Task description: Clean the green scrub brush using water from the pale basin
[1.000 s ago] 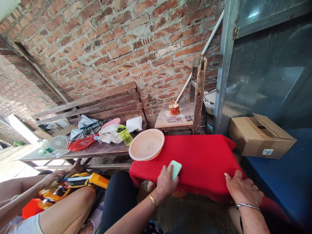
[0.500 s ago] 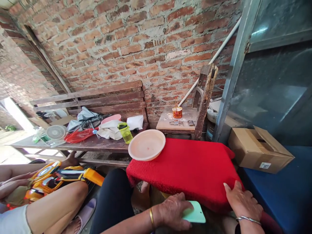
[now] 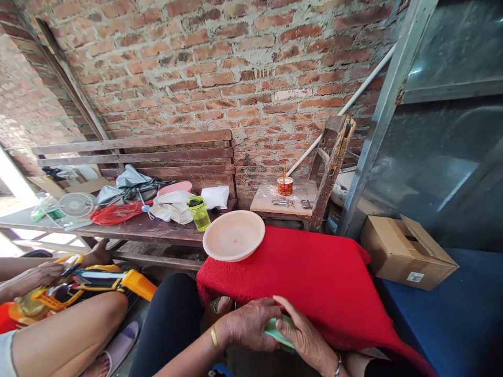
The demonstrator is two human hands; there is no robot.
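Your left hand (image 3: 249, 327) and right hand (image 3: 304, 337) both close around the mint-green phone (image 3: 277, 333), sandwiched between them just off the near edge of the red cloth (image 3: 314, 272).

Both forearms bare, no sleeves in view. Left hand (image 3: 251, 324): thin gold bangle (image 3: 214, 337) at the wrist. Right hand (image 3: 304, 337): silver bangle (image 3: 337, 365) at the wrist, partly cut off by the frame edge. Dark, close-fitting trousers (image 3: 173, 319) on the left leg.
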